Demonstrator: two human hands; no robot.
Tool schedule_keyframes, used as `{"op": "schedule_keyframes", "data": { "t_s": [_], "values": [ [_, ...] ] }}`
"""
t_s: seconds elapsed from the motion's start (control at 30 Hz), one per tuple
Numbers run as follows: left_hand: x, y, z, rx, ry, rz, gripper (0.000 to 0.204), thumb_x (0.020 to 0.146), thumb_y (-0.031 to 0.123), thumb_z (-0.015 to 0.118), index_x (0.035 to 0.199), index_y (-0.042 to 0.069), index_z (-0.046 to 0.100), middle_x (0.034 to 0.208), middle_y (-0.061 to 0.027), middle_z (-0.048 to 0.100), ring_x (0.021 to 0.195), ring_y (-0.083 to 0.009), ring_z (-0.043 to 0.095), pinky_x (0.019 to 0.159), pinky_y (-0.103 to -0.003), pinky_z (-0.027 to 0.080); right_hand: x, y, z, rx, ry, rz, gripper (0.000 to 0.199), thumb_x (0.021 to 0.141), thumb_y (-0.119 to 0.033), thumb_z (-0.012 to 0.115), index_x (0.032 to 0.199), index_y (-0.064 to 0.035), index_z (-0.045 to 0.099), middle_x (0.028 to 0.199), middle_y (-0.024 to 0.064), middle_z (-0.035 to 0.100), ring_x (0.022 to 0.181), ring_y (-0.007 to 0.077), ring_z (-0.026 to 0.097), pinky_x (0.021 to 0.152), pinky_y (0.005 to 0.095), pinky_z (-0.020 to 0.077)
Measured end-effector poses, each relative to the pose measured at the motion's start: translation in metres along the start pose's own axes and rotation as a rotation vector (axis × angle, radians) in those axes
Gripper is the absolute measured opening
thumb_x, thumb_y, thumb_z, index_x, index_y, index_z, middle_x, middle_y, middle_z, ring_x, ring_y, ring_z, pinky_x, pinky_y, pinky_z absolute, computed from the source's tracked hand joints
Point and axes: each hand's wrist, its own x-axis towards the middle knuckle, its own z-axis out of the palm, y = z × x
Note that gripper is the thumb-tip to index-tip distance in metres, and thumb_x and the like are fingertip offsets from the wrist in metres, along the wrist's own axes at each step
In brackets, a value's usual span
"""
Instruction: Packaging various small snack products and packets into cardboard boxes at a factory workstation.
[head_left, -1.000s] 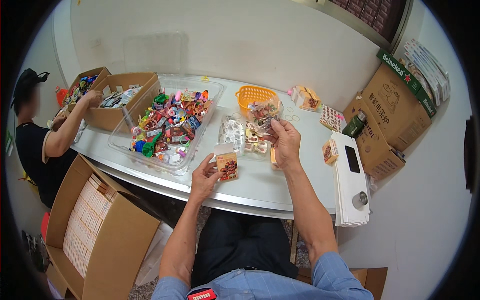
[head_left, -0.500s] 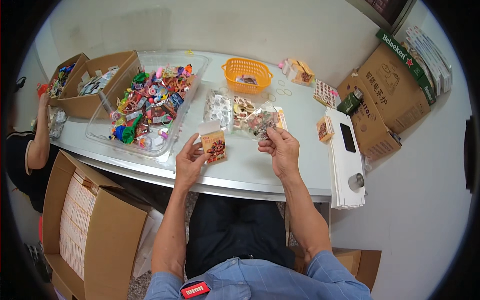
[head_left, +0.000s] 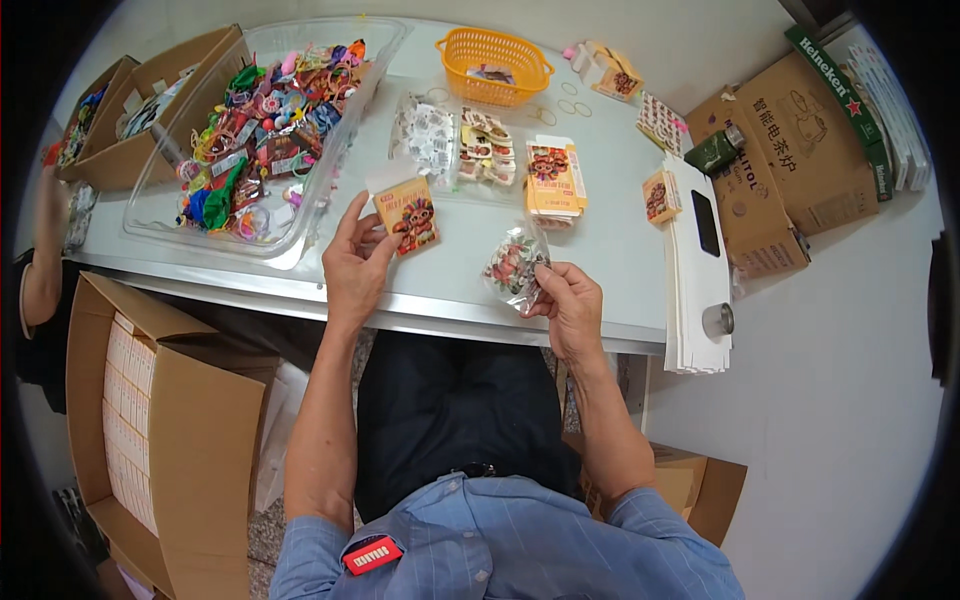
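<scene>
My left hand point(head_left: 357, 265) grips a small orange printed carton point(head_left: 413, 222) by its sides, thumb on the front. A pale flap stands up at the carton's top. Between the thumb and fingers of my right hand point(head_left: 574, 308) is a clear plastic packet point(head_left: 514, 262) with red, green and white pieces inside. The packet hangs over the table's near part, apart from the carton. Beyond my hands lie clear bags of grey-and-white pieces point(head_left: 423, 135), brown-and-cream printed pieces point(head_left: 487, 148), and a stack of orange cartons point(head_left: 556, 180).
A clear bin point(head_left: 290, 250) of colourful trinkets stands at left, with cardboard boxes point(head_left: 190, 105) beyond. An orange basket point(head_left: 494, 88) and rubber bands point(head_left: 568, 105) sit at the back. At right, a phone point(head_left: 702, 222) lies on white boards point(head_left: 690, 325). A co-worker's arm point(head_left: 45, 250) shows far left.
The view has tilted, so the table sits higher in the picture. My right hand has drawn the packet away from the table's laid-out packs, uncovering the orange cartons. My left hand still holds its carton.
</scene>
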Motion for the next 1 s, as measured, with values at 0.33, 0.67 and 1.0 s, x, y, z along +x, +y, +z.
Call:
{"op": "schedule_keyframes", "data": {
  "t_s": [0.33, 0.67, 1.0],
  "values": [
    [-0.026, 0.017, 0.017, 0.363, 0.357, 0.133, 0.071, 0.085, 0.006, 0.077, 0.145, -0.004, 0.041, 0.135, -0.0189, 0.049, 0.107, -0.0231, 0.06, 0.071, -0.029, 0.058, -0.004, 0.022, -0.007, 0.032, -0.009, 0.078, 0.013, 0.095, -0.011, 0.065, 0.096, 0.0015, 0.066, 0.08, 0.0077, 0.07, 0.06, 0.0117, 0.066, 0.053, 0.0259, 0.0574],
    [-0.086, 0.054, 0.054, -0.161, -0.111, -0.523, 0.034, 0.09, 0.021, 0.077, 0.115, -0.001, 0.068, 0.088, -0.0055, 0.075, 0.075, -0.0047, 0.064, 0.056, -0.019, 0.043, -0.007, 0.021, -0.006, -0.158, -0.227, 0.077, 0.013, 0.093, -0.011, 0.068, 0.093, 0.0012, 0.071, 0.079, 0.0032, 0.069, 0.067, 0.0075, 0.061, 0.061, 0.0234, 0.0504],
    [-0.089, 0.027, 0.055, -0.237, -0.21, -0.48, 0.019, 0.096, 0.019, 0.069, 0.102, 0.001, 0.073, 0.08, -0.0002, 0.069, 0.062, -0.0047, 0.054, 0.055, -0.02, 0.045, -0.004, 0.02, -0.012, -0.189, -0.318, 0.102, 0.015, 0.093, -0.012, 0.069, 0.095, 0.0023, 0.072, 0.079, 0.0037, 0.07, 0.066, 0.0068, 0.062, 0.058, 0.0219, 0.0508]
  ]
}}
